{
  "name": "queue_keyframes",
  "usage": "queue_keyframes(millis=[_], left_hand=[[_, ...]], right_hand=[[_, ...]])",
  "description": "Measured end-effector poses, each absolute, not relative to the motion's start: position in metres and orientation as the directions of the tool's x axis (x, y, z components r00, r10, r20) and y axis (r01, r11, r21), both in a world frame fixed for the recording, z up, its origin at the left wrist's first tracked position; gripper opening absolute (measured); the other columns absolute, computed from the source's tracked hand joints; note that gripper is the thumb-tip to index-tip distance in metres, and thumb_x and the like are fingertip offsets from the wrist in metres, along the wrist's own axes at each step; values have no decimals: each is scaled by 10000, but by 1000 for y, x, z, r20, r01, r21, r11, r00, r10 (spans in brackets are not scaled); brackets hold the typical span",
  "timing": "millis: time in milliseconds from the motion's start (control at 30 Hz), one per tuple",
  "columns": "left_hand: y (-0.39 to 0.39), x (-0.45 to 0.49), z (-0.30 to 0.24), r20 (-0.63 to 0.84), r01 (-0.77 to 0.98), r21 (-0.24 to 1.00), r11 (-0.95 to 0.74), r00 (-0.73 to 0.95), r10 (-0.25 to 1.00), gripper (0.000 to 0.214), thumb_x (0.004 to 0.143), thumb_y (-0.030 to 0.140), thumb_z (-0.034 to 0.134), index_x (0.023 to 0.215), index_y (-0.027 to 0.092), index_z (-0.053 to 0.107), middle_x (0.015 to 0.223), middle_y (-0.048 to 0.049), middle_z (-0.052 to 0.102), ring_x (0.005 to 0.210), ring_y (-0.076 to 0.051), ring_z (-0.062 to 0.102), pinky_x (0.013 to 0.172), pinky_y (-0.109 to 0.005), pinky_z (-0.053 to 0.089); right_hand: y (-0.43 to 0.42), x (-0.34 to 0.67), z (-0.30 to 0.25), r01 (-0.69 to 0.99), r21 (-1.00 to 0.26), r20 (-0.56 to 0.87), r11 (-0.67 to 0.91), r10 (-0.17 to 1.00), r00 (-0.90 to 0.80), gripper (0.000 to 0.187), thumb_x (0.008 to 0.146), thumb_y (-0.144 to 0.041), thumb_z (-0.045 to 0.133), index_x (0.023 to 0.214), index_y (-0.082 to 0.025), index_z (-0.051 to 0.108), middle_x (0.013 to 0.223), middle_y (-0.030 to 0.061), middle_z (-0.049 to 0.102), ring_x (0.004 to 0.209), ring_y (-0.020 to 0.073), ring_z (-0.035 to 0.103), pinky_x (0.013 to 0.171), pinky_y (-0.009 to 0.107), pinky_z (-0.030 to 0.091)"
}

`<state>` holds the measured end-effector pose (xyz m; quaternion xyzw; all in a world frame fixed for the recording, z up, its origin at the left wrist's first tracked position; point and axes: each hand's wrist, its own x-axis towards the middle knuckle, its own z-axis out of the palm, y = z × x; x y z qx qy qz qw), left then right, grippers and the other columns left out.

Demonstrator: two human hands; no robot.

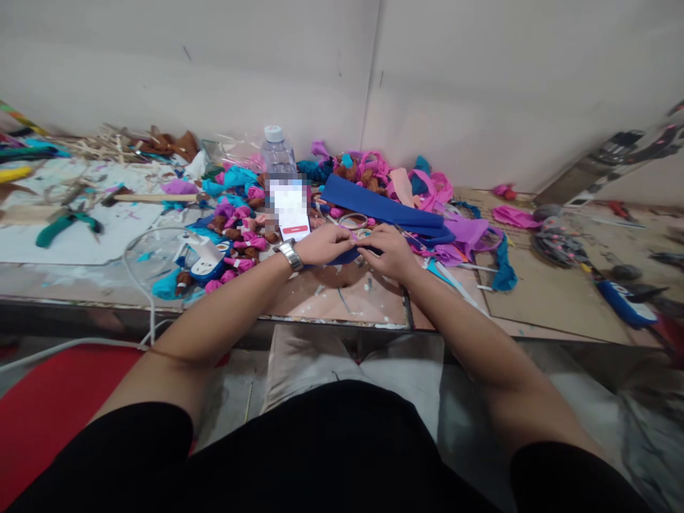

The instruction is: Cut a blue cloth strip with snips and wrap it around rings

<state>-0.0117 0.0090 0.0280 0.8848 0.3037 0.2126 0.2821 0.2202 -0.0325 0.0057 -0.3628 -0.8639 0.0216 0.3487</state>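
Note:
Over the front part of the bench, my left hand (327,245) and my right hand (394,252) meet fingertip to fingertip. Both are closed on a small piece of dark blue fabric (346,257), mostly covered by the fingers. A silver watch sits on my left wrist. Just beyond the hands lie a pale ring (353,221), which looks like a tape roll, and a long folded strip of blue fabric (382,204). A phone (293,214) with a lit screen leans beyond my left hand.
Pink, teal and brown tied fabric bundles (243,246) heap up left of the hands. Behind stands a clear bottle (278,153). Green-handled pliers (56,229) and a hammer (154,198) lie left. A white cable (128,249) hangs over the edge. Cardboard (556,299) lies right.

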Motion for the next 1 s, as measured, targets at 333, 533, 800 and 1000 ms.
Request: queue_keyframes(millis=[333,533,800,1000], left_hand=[[9,-11,25,248,437,602,-669,694,676,373,975,452,531,766,165,644,699,-14,633,670,-152,535,634,-285,373],[9,-10,23,260,448,599,-664,676,690,308,952,393,546,820,156,692,742,-22,689,687,-156,577,645,-281,391],[8,-8,22,257,458,597,-658,668,698,235,929,328,577,813,159,691,745,-24,696,691,-156,589,658,-287,396],[8,-9,21,252,457,607,-650,665,703,214,919,316,590,810,161,687,737,-21,681,680,-152,569,657,-290,381]], right_hand=[[-32,220,4,617,-291,601,731,641,-476,192,991,-344,655,1045,-246,810,1056,92,825,1038,299,680,972,479,481],[-31,220,3,635,-276,596,721,647,-476,195,999,-355,652,1028,-243,808,1033,92,821,1034,300,674,958,470,467],[-30,220,-1,650,-263,573,713,658,-490,177,989,-327,661,1060,-235,794,1070,84,819,1049,305,662,957,468,458],[-31,219,0,641,-266,578,720,651,-491,157,990,-310,649,1045,-234,775,1066,82,815,1029,298,662,957,465,446]])
